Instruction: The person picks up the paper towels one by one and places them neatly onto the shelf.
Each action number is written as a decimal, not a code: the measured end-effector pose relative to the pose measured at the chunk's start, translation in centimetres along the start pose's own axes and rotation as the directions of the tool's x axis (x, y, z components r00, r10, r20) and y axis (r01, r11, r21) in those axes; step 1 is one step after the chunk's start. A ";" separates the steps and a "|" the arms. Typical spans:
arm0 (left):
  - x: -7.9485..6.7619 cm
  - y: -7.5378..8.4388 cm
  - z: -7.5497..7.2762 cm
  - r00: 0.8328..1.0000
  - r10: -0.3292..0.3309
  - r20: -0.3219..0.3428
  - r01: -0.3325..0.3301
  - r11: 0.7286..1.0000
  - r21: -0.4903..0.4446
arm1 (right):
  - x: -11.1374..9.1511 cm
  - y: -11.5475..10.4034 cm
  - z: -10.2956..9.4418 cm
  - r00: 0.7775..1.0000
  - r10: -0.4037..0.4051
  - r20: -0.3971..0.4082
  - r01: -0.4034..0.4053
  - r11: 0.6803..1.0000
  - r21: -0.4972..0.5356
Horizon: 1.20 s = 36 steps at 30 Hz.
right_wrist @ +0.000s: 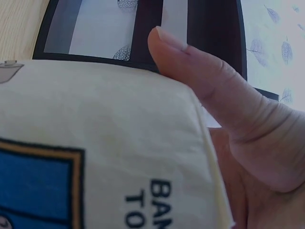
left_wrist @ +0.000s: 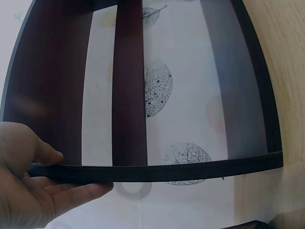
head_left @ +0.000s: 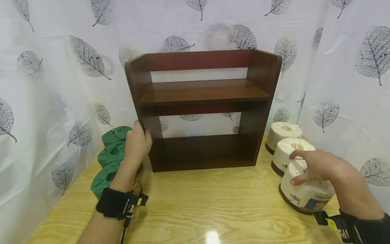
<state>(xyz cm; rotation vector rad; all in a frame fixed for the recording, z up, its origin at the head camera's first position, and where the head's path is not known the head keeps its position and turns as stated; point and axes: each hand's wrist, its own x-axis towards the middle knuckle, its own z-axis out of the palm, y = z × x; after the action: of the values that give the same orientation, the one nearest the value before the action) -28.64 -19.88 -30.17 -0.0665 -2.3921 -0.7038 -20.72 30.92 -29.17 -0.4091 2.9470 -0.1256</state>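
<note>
A dark brown two-tier wooden shelf (head_left: pixel 202 152) stands upright on the table. My left hand (head_left: pixel 138 142) grips its left side panel, thumb on the inner face and fingers along the outer one, as the left wrist view also shows (left_wrist: pixel 28 176). At the right, my right hand (head_left: pixel 323 166) is spread over the top of the nearest white paper-wrapped toilet roll (head_left: pixel 304 196). Its thumb (right_wrist: pixel 205 76) reaches straight past the roll's upper edge in the right wrist view. The other fingers are mostly hidden there.
Two more white-wrapped rolls, a middle one (head_left: pixel 278 157) and a far one (head_left: pixel 278 135), stand behind the nearest. Several green-wrapped rolls (head_left: pixel 111 154) line up left of the shelf beside my left forearm. A leaf-patterned white curtain (head_left: pixel 189 30) surrounds the wooden table (head_left: pixel 210 200).
</note>
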 end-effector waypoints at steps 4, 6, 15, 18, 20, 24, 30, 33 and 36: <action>0.0 0.0 0.0 1.000 0.000 -0.002 0.000 1.000 -0.001 | 0.1 0.0 0.0 1.000 -0.009 -0.005 0.009 1.000 -0.001; 0.0 0.0 0.0 1.000 0.003 -0.003 -0.003 1.000 -0.002 | 0.1 0.0 0.1 1.000 -0.015 -0.006 0.015 1.000 -0.004; 0.1 -0.1 0.1 1.000 0.021 -0.021 -0.021 1.000 0.000 | 0.4 0.0 0.4 1.000 -0.007 -0.015 0.006 1.000 -0.021; 0.2 -0.1 0.1 1.000 0.017 -0.021 -0.017 1.000 0.000 | 0.4 -0.1 0.6 1.000 -0.006 -0.027 0.006 1.000 -0.011; 0.2 -0.2 0.1 1.000 0.015 -0.021 -0.015 1.000 -0.001 | 0.4 0.0 0.6 1.000 0.003 -0.019 -0.003 1.000 -0.002; 0.1 -0.2 0.1 1.000 0.014 -0.019 -0.014 1.000 -0.002 | 0.5 0.0 0.6 1.000 0.009 -0.004 -0.009 1.000 0.001; 0.1 -0.1 0.0 1.000 0.008 -0.013 -0.008 1.000 0.003 | 0.5 0.1 0.6 1.000 0.009 0.010 -0.010 1.000 0.018; 0.0 -0.1 -0.1 1.000 0.000 -0.007 0.000 1.000 0.011 | 0.5 0.1 0.5 1.000 0.017 0.019 -0.017 0.999 0.035; 0.1 0.0 -0.1 1.000 -0.004 -0.003 0.004 1.000 0.013 | 0.5 0.2 0.5 1.000 0.021 0.024 -0.021 0.999 0.039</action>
<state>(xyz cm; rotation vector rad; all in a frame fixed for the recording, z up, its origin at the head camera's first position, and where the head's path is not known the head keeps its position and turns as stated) -28.63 -19.89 -30.05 -0.0549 -2.3946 -0.6894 -21.20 30.91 -29.71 -0.3714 2.9198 -0.1747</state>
